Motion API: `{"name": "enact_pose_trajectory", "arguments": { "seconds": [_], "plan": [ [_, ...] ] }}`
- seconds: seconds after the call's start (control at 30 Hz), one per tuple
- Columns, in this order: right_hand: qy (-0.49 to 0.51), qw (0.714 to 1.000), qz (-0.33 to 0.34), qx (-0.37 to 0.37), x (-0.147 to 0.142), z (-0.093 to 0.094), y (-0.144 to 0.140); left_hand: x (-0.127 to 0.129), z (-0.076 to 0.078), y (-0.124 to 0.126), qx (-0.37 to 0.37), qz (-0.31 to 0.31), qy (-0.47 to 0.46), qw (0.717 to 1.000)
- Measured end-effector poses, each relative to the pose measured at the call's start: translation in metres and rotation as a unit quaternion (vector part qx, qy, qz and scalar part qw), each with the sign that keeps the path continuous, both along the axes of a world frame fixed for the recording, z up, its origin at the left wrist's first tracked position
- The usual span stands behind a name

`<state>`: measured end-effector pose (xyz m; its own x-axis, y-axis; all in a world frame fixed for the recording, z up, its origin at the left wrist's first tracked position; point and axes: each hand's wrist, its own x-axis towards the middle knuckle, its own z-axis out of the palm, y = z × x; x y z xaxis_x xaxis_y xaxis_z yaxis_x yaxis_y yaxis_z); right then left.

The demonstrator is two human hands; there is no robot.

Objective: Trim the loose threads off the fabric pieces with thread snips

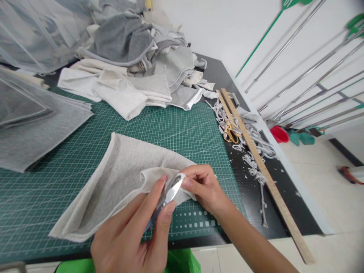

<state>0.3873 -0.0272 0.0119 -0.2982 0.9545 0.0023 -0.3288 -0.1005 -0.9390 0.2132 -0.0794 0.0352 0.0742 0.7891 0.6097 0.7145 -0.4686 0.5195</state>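
A light grey fabric piece (113, 185) lies on the green cutting mat (176, 129), one corner folded up. My left hand (133, 235) grips small thread snips (167, 199), blades pointing at that folded corner. My right hand (203, 185) pinches the fabric's corner edge right beside the blade tips. Thumbs and fingers of both hands meet over the fold.
Stacked grey fabric (31, 125) sits at the left, a heap of grey and white pieces (136, 64) at the back. A wooden ruler (261, 170), gold-handled scissors (230, 132) and fabric scraps (253, 159) lie along the table's right edge. Metal rods (309, 79) lean on the wall.
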Motion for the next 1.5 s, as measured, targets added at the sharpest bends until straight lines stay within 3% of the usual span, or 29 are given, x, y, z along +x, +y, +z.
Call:
{"name": "enact_pose_trajectory", "arguments": {
  "seconds": [0.6,1.03,1.2,1.5],
  "plan": [
    [-0.008,1.000,0.003,-0.010,0.000,-0.002,0.000,0.004,-0.001,-0.003,0.043,0.028,0.023,0.998],
    [0.003,1.000,-0.004,-0.014,-0.001,0.000,0.000,0.000,-0.002,-0.004,-0.001,-0.020,-0.045,0.999],
    [-0.018,1.000,-0.010,-0.014,-0.001,0.000,0.000,-0.003,-0.002,-0.005,-0.025,0.011,-0.056,0.998],
    [-0.062,0.997,-0.030,0.037,-0.002,0.009,-0.001,0.000,0.002,-0.003,0.002,0.011,-0.033,0.999]
  ]
}}
